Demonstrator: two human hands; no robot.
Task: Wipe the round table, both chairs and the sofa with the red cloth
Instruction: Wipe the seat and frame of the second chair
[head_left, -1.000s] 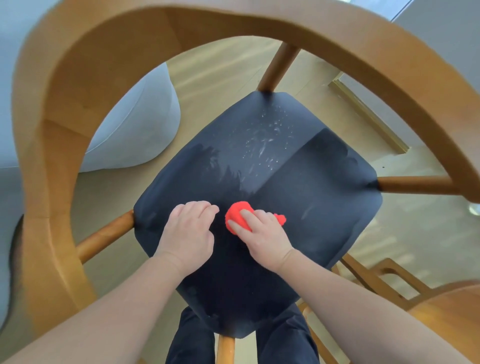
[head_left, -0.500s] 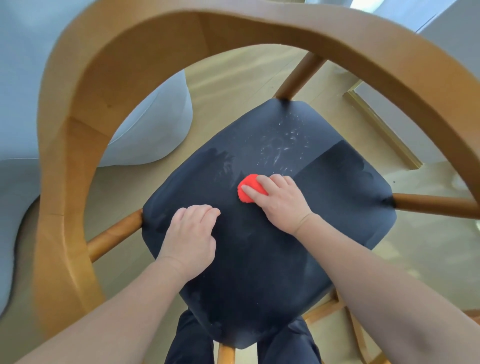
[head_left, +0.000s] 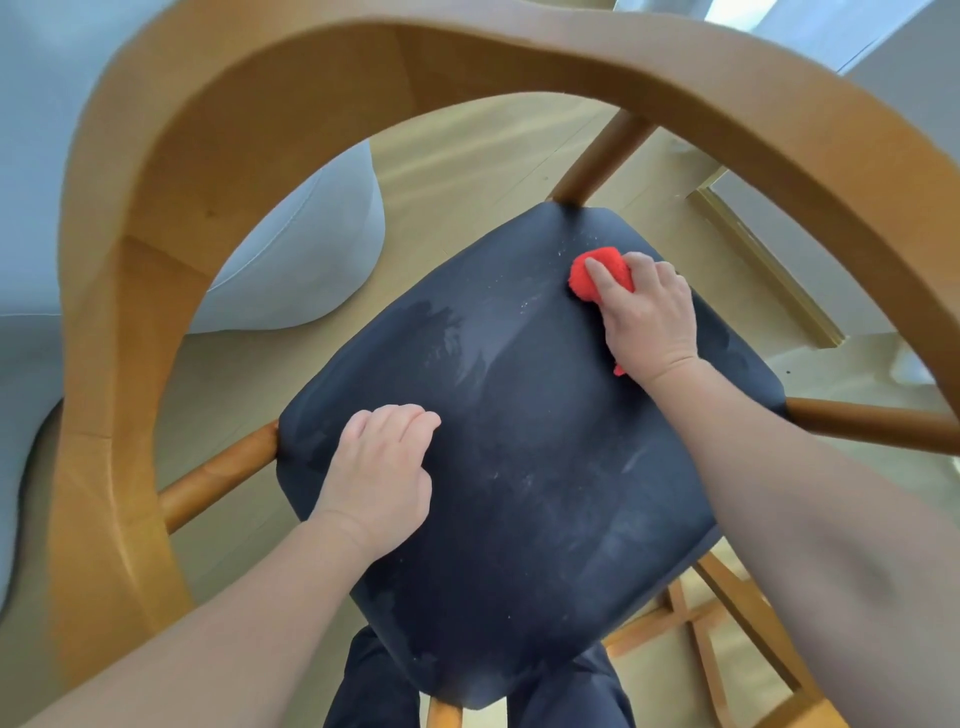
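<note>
I look down through the curved wooden backrest (head_left: 156, 249) of a chair onto its dark navy seat (head_left: 519, 441). My right hand (head_left: 649, 317) presses the bunched red cloth (head_left: 592, 275) onto the far right part of the seat, near the back leg. My left hand (head_left: 384, 478) rests on the seat's near left part, fingers curled, holding nothing. White specks and smears show on the seat near the cloth and in the middle. The pale grey sofa (head_left: 291, 260) sits behind the chair at the left.
Light wooden floor (head_left: 467, 161) surrounds the chair. Another chair's wooden frame (head_left: 727, 613) shows at the lower right. My dark trouser legs (head_left: 374, 686) stand against the seat's near edge. A brass-edged threshold (head_left: 769, 265) runs along the right.
My right hand has slid the red cloth across the seat from the near middle toward the far right corner. The left hand has stayed on the seat's near left part.
</note>
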